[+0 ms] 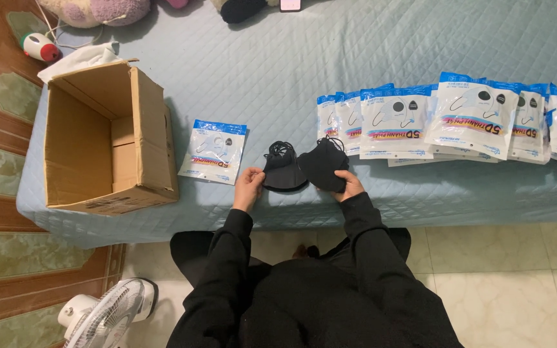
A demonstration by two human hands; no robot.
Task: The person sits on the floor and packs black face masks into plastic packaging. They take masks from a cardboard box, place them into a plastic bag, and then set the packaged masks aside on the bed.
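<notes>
Two black face masks lie side by side on the pale blue quilted bed near its front edge. My left hand [249, 185] grips the left mask [282, 173] at its lower left corner. My right hand [349, 186] holds the right mask [323, 164] at its lower right edge. The two masks touch in the middle, their ear loops bunched at the top. Both my sleeves are black. A single white and blue flat mask packet [214, 151] lies just left of my left hand.
An open, empty cardboard box [107, 138] stands at the bed's left end. A row of several overlapping mask packets [446, 119] runs along the right. Plush toys [95, 9] sit at the far edge. A white fan [107, 312] stands on the floor.
</notes>
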